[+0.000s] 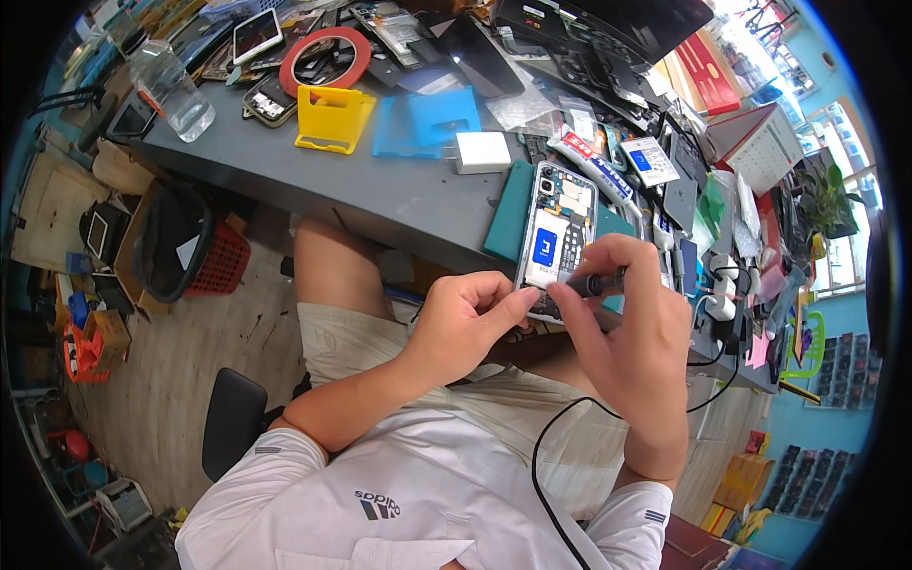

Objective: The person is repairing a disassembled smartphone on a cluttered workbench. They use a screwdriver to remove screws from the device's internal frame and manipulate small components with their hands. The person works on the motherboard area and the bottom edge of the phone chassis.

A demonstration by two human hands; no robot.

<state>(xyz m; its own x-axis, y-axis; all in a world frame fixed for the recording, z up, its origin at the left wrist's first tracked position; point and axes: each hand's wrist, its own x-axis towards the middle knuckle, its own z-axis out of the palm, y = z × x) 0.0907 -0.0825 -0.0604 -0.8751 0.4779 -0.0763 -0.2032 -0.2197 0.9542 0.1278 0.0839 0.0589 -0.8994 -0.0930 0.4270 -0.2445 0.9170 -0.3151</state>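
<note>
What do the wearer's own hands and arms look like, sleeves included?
The left hand and right hand are bare, without gloves. The forearms are uncovered below short white sleeves, which carry small dark stripes near the hems.

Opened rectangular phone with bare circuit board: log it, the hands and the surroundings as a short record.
Phone: back off, board and white battery showing, over a flat green pad
Left hand: fingers at the phone's lower left corner; grip unclear
Right hand: fingers around a black pen-shaped tool, above the phone's lower end
Left of phone: white block-shaped charger, yellow plastic stand
Right of phone: blue-and-white tube
</note>
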